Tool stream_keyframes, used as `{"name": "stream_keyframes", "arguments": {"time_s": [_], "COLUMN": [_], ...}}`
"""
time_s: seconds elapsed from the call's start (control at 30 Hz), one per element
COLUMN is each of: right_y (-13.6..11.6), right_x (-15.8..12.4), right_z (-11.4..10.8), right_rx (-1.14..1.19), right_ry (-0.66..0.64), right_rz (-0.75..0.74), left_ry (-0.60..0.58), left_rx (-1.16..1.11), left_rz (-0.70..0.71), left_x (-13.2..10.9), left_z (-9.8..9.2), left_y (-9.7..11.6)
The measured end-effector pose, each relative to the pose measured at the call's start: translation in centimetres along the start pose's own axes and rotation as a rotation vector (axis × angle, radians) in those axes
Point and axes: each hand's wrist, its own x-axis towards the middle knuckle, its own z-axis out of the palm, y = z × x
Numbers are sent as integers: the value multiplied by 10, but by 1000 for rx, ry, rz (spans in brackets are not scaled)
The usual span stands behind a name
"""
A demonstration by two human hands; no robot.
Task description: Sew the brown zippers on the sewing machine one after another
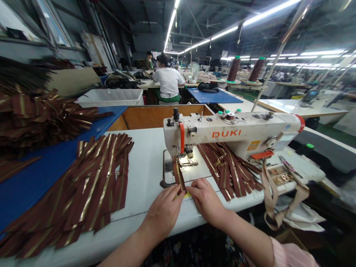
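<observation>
A brown zipper (178, 175) with gold teeth runs from under the presser foot of the white sewing machine (205, 130) toward me. Its near end lies between my two hands. My left hand (164, 207) is closed, with thumb and fingers pinching that end from the left. My right hand (205, 200) is closed too, its fingertips at the right edge of the zipper. A yellow patch shows on the table just beneath the fingers. More brown zippers (236, 172) lie under the machine's arm, and a spread pile of zippers (94, 185) covers the table on the left.
A large heap of zippers (33, 115) sits on the blue table (52, 174) at left. A small parts tray (280, 176), scissors (289, 165) and a hanging beige strap (271, 200) are at right. A white bin (111, 97) and a seated person (168, 79) are ahead.
</observation>
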Motion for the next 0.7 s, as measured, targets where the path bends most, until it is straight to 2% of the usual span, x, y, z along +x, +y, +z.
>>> {"name": "stream_keyframes", "arguments": {"time_s": [0.37,0.57,0.7], "right_y": [3,0,2], "right_x": [-3,0,0], "right_z": [5,2,1], "right_rx": [-75,-207,-195], "right_ry": [27,-31,-46], "right_rz": [-106,-141,-164], "left_ry": [-61,-71,-54], "left_rx": [-7,-53,-107], "left_rz": [71,99,88], "left_x": [0,-3,-6], "left_z": [-4,-5,-5], "left_y": [-11,-15,-18]}}
